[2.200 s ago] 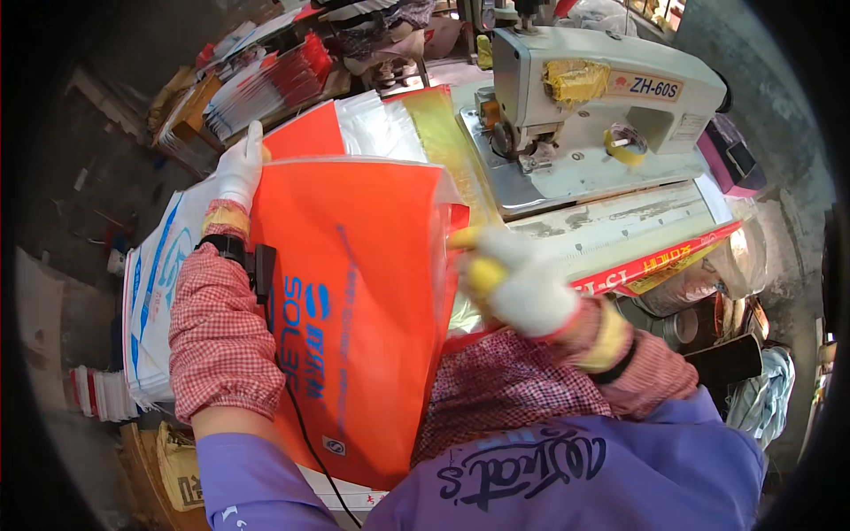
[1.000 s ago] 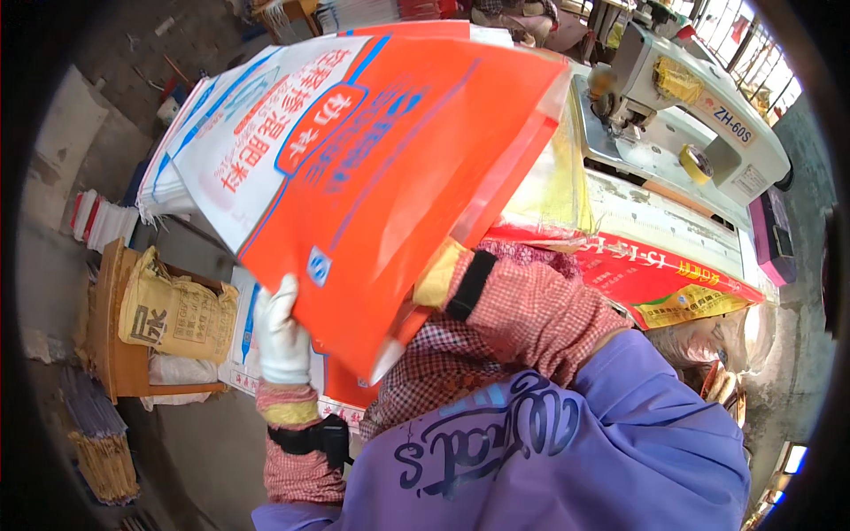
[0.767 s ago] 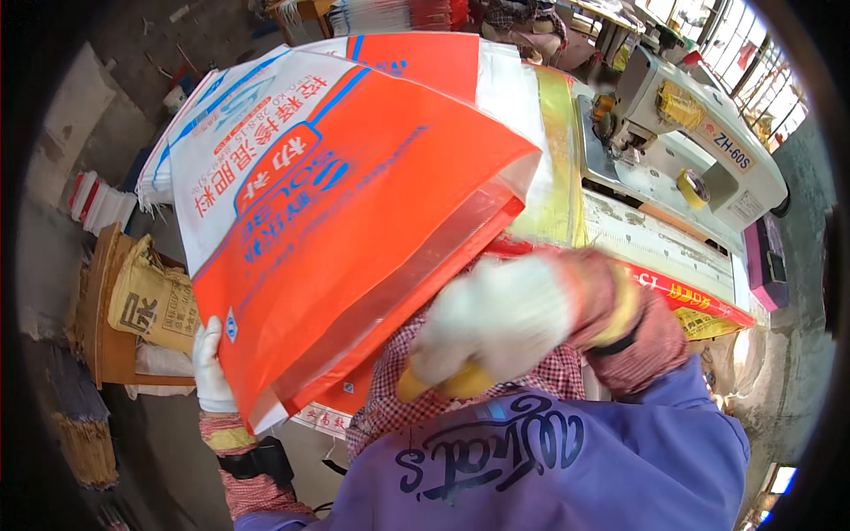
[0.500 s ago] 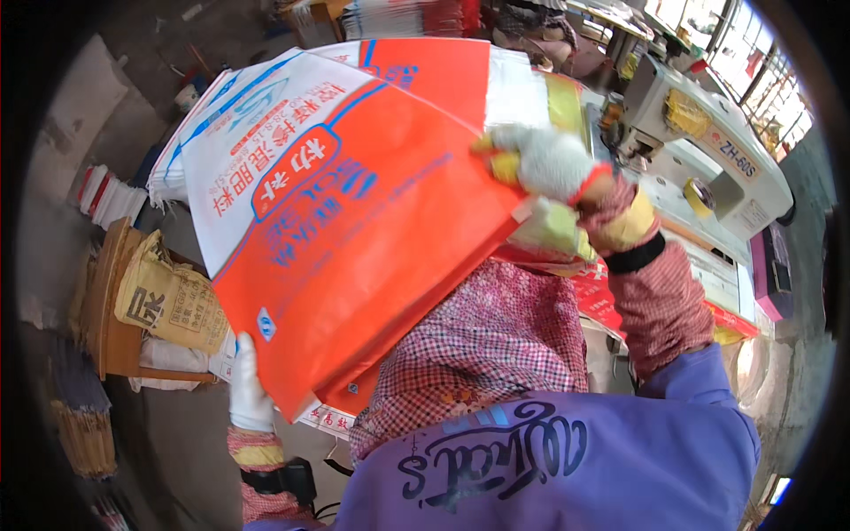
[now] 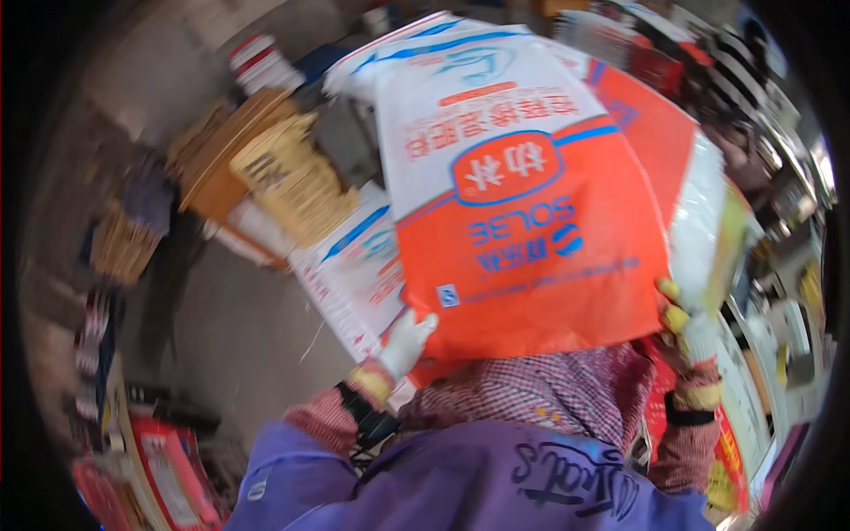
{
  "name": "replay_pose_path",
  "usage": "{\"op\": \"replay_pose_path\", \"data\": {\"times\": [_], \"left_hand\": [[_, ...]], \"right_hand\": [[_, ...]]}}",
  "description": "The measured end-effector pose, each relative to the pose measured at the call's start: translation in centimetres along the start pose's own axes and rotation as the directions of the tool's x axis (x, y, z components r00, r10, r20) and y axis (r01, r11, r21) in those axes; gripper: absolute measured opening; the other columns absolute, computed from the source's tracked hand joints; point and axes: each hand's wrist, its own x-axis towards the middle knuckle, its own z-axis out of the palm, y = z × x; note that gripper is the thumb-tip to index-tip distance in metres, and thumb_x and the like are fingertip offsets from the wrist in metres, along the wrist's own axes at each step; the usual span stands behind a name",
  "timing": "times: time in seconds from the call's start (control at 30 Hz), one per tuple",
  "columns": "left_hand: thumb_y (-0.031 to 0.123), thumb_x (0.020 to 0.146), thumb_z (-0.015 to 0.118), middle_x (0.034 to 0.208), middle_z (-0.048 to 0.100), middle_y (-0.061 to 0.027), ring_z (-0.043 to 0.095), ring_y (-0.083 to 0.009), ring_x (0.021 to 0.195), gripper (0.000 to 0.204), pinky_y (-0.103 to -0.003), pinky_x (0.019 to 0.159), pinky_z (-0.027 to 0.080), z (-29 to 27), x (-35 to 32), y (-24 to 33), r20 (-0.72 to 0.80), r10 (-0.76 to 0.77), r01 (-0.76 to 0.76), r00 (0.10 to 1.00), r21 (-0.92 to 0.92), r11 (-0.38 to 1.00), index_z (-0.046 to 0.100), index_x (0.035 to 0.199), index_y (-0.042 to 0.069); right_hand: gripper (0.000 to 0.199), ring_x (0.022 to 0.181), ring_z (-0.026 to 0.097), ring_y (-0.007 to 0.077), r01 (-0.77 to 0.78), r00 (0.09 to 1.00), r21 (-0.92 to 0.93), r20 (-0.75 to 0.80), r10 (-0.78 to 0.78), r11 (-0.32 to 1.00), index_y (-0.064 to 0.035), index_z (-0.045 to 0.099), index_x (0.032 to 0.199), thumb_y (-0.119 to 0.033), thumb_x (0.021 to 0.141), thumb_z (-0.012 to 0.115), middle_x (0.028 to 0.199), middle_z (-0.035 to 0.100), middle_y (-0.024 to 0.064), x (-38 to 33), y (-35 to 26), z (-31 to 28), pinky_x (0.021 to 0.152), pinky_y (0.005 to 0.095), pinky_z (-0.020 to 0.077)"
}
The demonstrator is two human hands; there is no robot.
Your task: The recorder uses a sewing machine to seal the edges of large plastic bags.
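Two gloved hands carry one large woven plastic sack (image 5: pixel 522 221), orange across its lower half and white with blue and red print above, spread flat and lifted in front of the person's chest. The left hand (image 5: pixel 405 343), in a white glove, grips the sack's lower left corner, the fingers curled under its edge with the thumb on the orange face. The right hand (image 5: pixel 689 329), in a white glove with yellow fingertips, pinches the lower right corner; its fingers close on the sack's edge, though blur hides exactly how. The sack fans up and away from both sets of fingers, its top tilted off to the far left.

Just beyond the left fingers, lower down, lies a stack of white printed sacks (image 5: pixel 354 274) on the grey floor (image 5: pixel 230 336). Past that stands a low wooden stool (image 5: pixel 221 168) bearing a tan bundle (image 5: pixel 288 177).

Judging by the swing and the blur, the sack is mid-transfer toward that stack. Laying it flat would call for both grips to stay firm and level until the sack settles, then loosen together.
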Motion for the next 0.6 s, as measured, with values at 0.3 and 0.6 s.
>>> {"op": "replay_pose_path", "data": {"times": [0.3, 0.6], "left_hand": [[0.040, 0.085, 0.047, 0.101, 0.056, -0.0282, 0.052, -0.0417, 0.097, 0.046, -0.044, 0.081, 0.042, -3.1, -2.8, -15.9, -0.150, -0.334, 0.345, 0.930, 0.664, 0.663, 0.051, 0.102, -0.002], [0.044, 0.086, 0.044, 0.102, 0.055, -0.0273, 0.054, -0.0397, 0.097, 0.050, -0.045, 0.084, 0.041, -4.6, -4.7, -17.9, -0.266, -0.515, 0.555, 0.815, 0.615, 0.560, 0.051, 0.103, -0.002]], "right_hand": [[0.024, 0.067, 0.056, 0.0094, 0.116, 0.962, -0.573, 0.269, 0.053, 0.811, 0.0006, 0.064, 0.099, -0.004, 0.077, 0.056, 0.082, 0.065, 0.0074, 3.8, 6.5, 8.6, 0.061, 0.0215, 0.0446], [0.025, 0.065, 0.057, 0.0167, 0.281, 0.940, -0.787, 0.341, 0.008, 0.549, -0.0051, 0.063, 0.101, -0.007, 0.077, 0.057, 0.082, 0.064, 0.0133, 13.3, 13.7, 13.7, 0.060, 0.0258, 0.0447]]}}
